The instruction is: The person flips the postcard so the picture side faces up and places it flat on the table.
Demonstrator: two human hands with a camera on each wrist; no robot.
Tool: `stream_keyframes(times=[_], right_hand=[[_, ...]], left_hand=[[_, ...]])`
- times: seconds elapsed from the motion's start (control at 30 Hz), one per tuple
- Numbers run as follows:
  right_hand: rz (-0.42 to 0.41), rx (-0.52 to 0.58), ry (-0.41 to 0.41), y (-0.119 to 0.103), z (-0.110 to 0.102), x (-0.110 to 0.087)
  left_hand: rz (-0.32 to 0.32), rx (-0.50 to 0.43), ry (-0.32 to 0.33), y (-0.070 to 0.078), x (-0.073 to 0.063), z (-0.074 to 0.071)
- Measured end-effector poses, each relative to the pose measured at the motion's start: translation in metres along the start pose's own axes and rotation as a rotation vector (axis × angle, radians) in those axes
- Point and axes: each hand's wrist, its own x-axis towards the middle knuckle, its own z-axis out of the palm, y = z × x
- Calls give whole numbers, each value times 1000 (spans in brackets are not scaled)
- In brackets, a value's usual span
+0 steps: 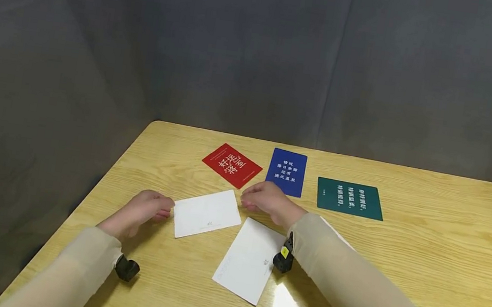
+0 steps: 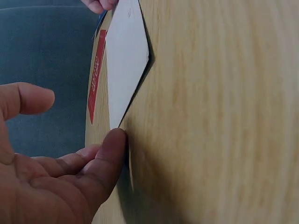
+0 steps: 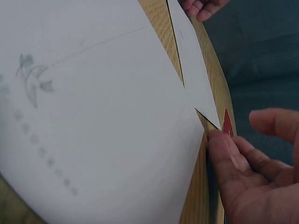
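On worktop (image 1: 421,283), between left hand (image 1: 146,208) and right hand (image 1: 269,201): white card (image 1: 207,215). Grips loose, thumbs apart, fingertips at short edges, nothing pinched. Likely light, slick, bendable; best held there.

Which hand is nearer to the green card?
Right: the right hand is left of the green card; the left hand is farther left, beside a white card.

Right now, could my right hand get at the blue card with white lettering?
Probably yes: your right hand is close to the near edge of the blue card, and no other card lies over it.
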Motion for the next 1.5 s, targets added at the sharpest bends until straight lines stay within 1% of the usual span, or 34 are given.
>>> stream_keyframes(times=[0.23, 0.4, 0.5, 0.57, 0.67, 0.73, 0.83, 0.93, 1.0, 1.17, 1.27, 1.37, 1.43, 1.5], right_hand=[[26, 32, -35, -1, -2, -1], [55, 119, -57, 1, -2, 1], [66, 155, -65, 2, -1, 3], [71, 166, -61, 2, -1, 4], [75, 164, -64, 2, 0, 3], [76, 151, -72, 1, 1, 2], [69, 123, -78, -1, 1, 0], [60, 96, -70, -1, -1, -1], [61, 80, -61, -1, -3, -1], [61, 74, -83, -1, -6, -1], [55, 118, -123, -2, -6, -3], [48, 163, -153, -3, -7, -3], [45, 179, -164, -1, -7, -2], [45, 191, -168, 0, -7, -1]], left_hand=[[6, -24, -9, -2, -4, 2], [48, -151, -35, -2, -5, 7], [60, -225, -46, -4, -6, 9], [54, -264, -44, -5, -5, 11], [30, -321, -49, -5, -3, 14], [23, -341, -60, -5, -4, 16], [30, -336, -61, -4, -6, 16], [44, -304, -49, -3, -9, 12], [33, -288, -41, -3, -12, 8], [23, -221, -90, -5, -17, 0], [24, -200, -113, -2, -18, 1], [29, -223, -118, 1, -17, 2], [31, -264, -118, 1, -16, 2], [20, -326, -114, 0, -15, 1]])
